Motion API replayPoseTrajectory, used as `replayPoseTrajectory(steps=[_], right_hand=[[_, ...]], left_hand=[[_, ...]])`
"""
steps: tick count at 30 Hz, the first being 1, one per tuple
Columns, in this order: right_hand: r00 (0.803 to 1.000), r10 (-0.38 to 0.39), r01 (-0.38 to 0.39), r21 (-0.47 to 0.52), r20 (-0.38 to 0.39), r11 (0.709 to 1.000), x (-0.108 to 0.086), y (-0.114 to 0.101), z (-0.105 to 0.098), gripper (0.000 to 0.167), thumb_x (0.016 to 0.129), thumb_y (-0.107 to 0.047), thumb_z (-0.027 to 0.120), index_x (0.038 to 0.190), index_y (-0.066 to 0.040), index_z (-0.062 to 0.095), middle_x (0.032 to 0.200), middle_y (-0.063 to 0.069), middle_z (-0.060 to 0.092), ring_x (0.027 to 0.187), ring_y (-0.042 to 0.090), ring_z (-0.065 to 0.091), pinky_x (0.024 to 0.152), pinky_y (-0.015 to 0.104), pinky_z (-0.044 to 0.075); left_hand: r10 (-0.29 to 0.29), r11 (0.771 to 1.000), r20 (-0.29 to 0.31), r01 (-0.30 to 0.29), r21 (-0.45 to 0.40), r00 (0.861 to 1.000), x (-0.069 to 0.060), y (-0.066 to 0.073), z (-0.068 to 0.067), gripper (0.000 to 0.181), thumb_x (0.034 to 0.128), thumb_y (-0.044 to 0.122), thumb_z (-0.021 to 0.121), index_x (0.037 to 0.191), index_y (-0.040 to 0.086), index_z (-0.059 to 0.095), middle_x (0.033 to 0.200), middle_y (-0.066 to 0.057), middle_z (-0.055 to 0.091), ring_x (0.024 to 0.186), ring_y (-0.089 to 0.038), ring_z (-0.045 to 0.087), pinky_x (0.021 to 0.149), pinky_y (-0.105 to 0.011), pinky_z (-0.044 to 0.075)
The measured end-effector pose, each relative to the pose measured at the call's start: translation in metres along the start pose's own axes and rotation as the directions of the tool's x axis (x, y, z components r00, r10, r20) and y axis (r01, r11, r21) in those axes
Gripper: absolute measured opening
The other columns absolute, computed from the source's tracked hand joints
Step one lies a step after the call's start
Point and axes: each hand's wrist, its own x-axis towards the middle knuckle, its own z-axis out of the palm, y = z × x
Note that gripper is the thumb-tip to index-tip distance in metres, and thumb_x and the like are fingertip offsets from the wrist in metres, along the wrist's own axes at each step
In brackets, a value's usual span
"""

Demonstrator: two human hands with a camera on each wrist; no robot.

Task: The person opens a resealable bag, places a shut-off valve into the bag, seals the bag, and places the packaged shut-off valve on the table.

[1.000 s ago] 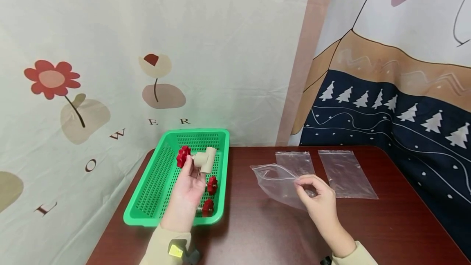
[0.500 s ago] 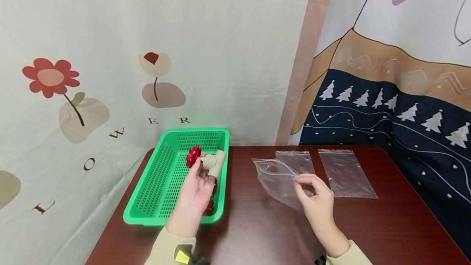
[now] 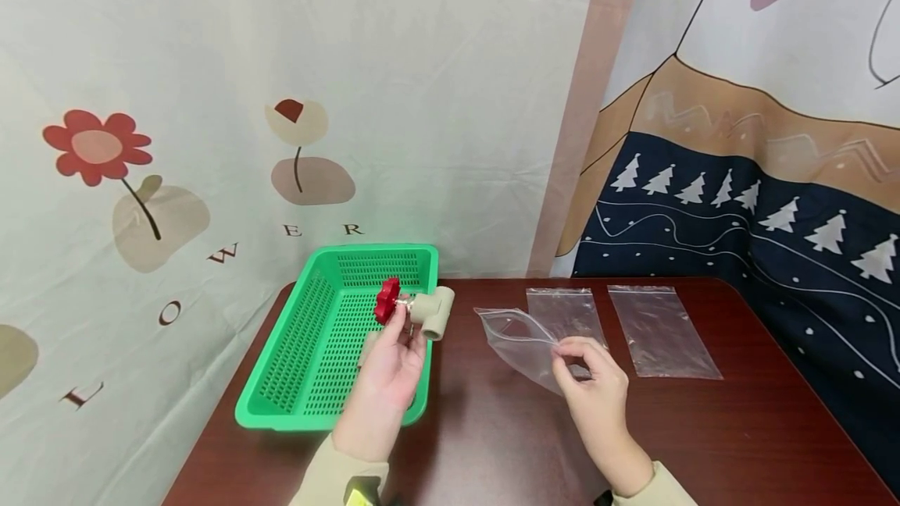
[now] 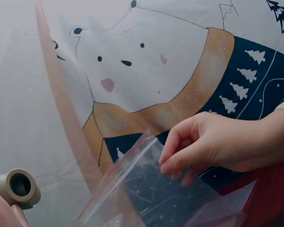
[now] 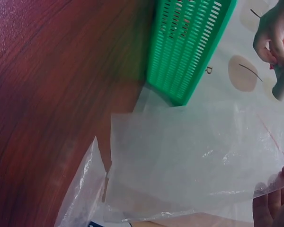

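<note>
My left hand [image 3: 390,369] grips a stop valve [image 3: 433,311] by its neck, between the red handwheel and the beige pipe body. It holds the valve above the right rim of the green basket [image 3: 277,318]. With thumb and fingertips my right hand [image 3: 594,385] pinches one end of a clear zip bag [image 3: 523,346] at its mouth, which gapes a little. In the left wrist view the valve's round pipe end [image 4: 21,184] shows at lower left, apart from the bag. Behind my left hand, a beige part [image 3: 367,348] in the basket is mostly hidden.
Two more clear zip bags lie flat on the dark red table [image 3: 492,443]: one partly behind the held bag [image 3: 569,307], one farther right [image 3: 664,332]. A printed cloth [image 3: 450,100] hangs behind the table.
My left hand has carried the stop valve rightward, from over the basket to its right rim, nearer the bag. The right hand has shifted slightly left, keeping its pinch on the bag.
</note>
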Motion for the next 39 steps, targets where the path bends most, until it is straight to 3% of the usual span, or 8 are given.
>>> replayPoseTrajectory(steps=[4,12,18,25,31,39], right_hand=[[0.999,-0.026,0.026,-0.006,-0.019,1.0,0.0,0.001,0.002,0.028,0.065,0.02,0.069,0.075,-0.006,0.07,0.081,0.007,0.067,0.072,-0.004,0.061,0.05,0.011,0.049],[0.994,-0.088,0.086,-0.037,-0.058,0.996,0.007,-0.022,0.003,0.025,0.061,0.024,0.067,0.071,0.001,0.068,0.076,0.012,0.067,0.07,0.002,0.06,0.055,0.007,0.047],[0.985,-0.165,0.161,-0.078,-0.046,0.984,-0.002,-0.003,0.007,0.027,0.063,0.016,0.068,0.075,-0.008,0.07,0.08,0.005,0.069,0.075,0.003,0.061,0.055,0.012,0.047],[0.973,-0.23,0.227,-0.083,-0.031,0.97,-0.003,-0.001,0.011,0.025,0.062,0.014,0.067,0.074,-0.008,0.07,0.08,0.005,0.068,0.078,0.005,0.06,0.055,0.016,0.041],[0.971,-0.237,0.234,-0.086,-0.03,0.968,-0.003,0.0,0.012,0.023,0.063,0.014,0.066,0.074,-0.007,0.069,0.08,0.005,0.069,0.078,0.009,0.061,0.062,0.01,0.042],[0.961,-0.277,0.276,-0.077,-0.006,0.958,-0.003,-0.003,0.013,0.021,0.065,0.012,0.064,0.075,-0.006,0.069,0.08,0.006,0.068,0.077,0.016,0.062,0.076,0.012,0.046]], left_hand=[[-0.027,0.999,-0.001,0.027,-0.027,1.0,-0.003,-0.004,0.003,0.009,0.0902,0.022,0.063,0.094,0.015,0.068,0.094,0.003,0.061,0.086,-0.009,0.057,0.078,-0.015,0.052],[0.01,1.0,-0.043,-0.011,-0.011,0.999,-0.004,-0.008,0.006,0.015,0.0876,0.022,0.067,0.097,0.012,0.062,0.094,0.002,0.059,0.085,-0.01,0.055,0.077,-0.015,0.052],[0.064,0.995,-0.018,-0.062,0.075,0.998,-0.007,-0.017,0.01,0.008,0.089,0.019,0.066,0.096,0.014,0.065,0.091,0.004,0.066,0.083,-0.008,0.058,0.077,-0.017,0.052],[0.078,0.986,-0.027,-0.073,0.152,0.997,-0.01,-0.027,0.013,0.011,0.086,0.016,0.069,0.096,0.013,0.068,0.09,0.004,0.069,0.08,-0.007,0.061,0.073,-0.017,0.053],[0.105,0.978,-0.055,-0.093,0.186,0.993,-0.012,-0.035,0.017,0.009,0.0843,0.018,0.071,0.092,0.013,0.069,0.085,0.004,0.069,0.071,-0.006,0.059,0.066,-0.016,0.053],[0.13,0.968,-0.113,-0.101,0.229,0.985,-0.012,-0.047,0.02,0.011,0.0829,0.019,0.073,0.092,0.014,0.07,0.085,0.006,0.068,0.069,-0.005,0.058,0.066,-0.016,0.052]])
